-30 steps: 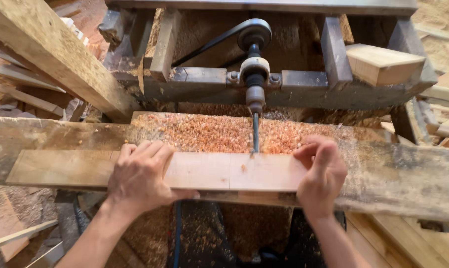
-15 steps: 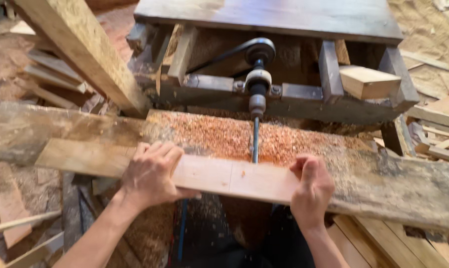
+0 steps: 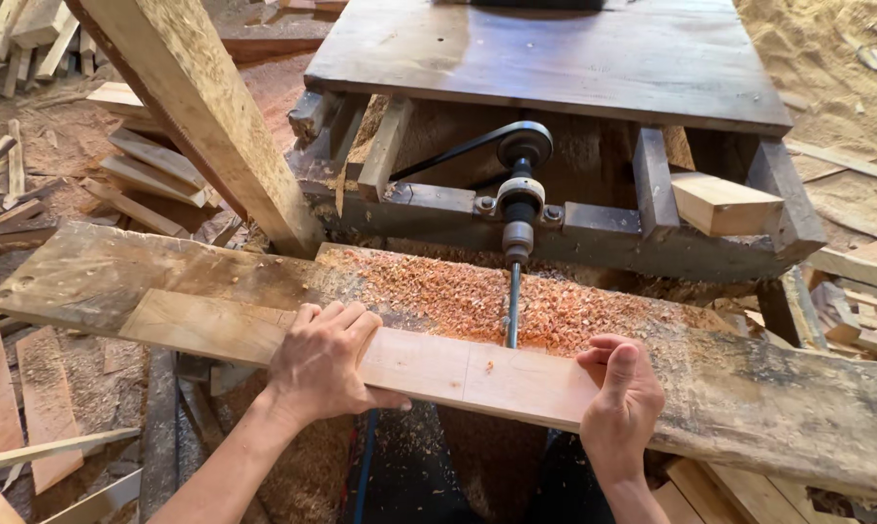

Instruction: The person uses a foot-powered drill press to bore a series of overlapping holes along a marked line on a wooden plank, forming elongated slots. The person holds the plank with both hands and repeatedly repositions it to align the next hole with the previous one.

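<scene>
Here, seen from above, 2 bare hands hold a pale wooden board (image 3: 458, 369) flat on a rough, weathered plank that serves as the counter (image 3: 768, 398). The left hand (image 3: 324, 364) lies spread over the board near its middle, fingers on top and thumb curled under the near edge, its grip closed on the wood. The right hand (image 3: 621, 393) clasps the board's right end, thumb on top and fingers wrapped around the near edge. Just beyond the board's far edge, between the hands, a horizontal drill bit (image 3: 513, 303) points toward it from a dark belt-driven spindle (image 3: 519, 194); whether the tip touches the wood cannot be told. Reddish wood shavings (image 3: 438, 286) cover the counter behind the board. Offcuts (image 3: 147, 175) lie scattered at left.
</scene>
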A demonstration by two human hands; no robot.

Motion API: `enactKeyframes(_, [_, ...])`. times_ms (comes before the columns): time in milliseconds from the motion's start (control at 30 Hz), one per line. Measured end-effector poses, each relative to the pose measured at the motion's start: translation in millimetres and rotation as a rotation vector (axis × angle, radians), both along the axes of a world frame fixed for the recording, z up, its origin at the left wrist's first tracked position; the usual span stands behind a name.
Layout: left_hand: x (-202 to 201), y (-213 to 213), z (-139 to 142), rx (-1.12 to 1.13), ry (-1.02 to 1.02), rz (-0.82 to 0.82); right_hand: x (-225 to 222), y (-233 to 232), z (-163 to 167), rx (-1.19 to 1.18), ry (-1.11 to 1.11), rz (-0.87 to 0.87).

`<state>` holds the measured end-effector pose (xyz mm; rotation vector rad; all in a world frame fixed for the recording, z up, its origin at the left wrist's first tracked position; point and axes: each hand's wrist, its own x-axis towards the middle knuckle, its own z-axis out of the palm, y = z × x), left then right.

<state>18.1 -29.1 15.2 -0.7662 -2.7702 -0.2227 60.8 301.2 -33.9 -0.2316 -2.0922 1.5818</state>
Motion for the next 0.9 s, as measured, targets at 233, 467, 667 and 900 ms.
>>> enactKeyframes(233, [4,6,9,0.02,0.025,-0.009,2,6,-6,-0.007,-0.047,-0.005])
enactKeyframes(467, [9,12,12,-0.006,-0.043,0.003,17,12,-7,-0.13,0.016,0.028])
enactKeyframes(667, [15,14,1,0.017,0.04,-0.03,26,13,-3,-0.12,0.022,0.111])
enactKeyframes(900, [30,15,-32,0.117,0.337,-0.005,30,9,0,0.181,0.406,0.079])
